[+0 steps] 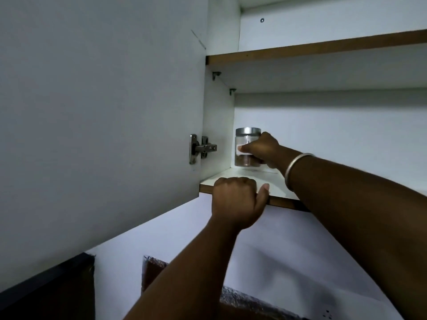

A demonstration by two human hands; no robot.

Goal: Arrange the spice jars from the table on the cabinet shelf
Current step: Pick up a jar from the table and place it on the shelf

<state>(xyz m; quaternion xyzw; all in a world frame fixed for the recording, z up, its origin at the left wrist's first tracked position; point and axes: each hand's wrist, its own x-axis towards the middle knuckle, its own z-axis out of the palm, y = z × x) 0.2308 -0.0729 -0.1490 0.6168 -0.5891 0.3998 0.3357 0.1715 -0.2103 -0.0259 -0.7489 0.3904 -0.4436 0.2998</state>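
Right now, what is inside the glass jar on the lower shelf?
The spice jar has a brown layer at the bottom and looks empty above it, under a metal lid. The right hand and a white label cover its middle part.

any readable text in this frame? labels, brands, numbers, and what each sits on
None can be read.
Spice jar, on the lower shelf in the back left corner, right hand around it: a white label shows, but it looks blank and the fingers cover part of it.
Jar lid: plain metal, no marking visible.
Door hinge: any stamping is too small to read.
Bangle on the right wrist: plain.
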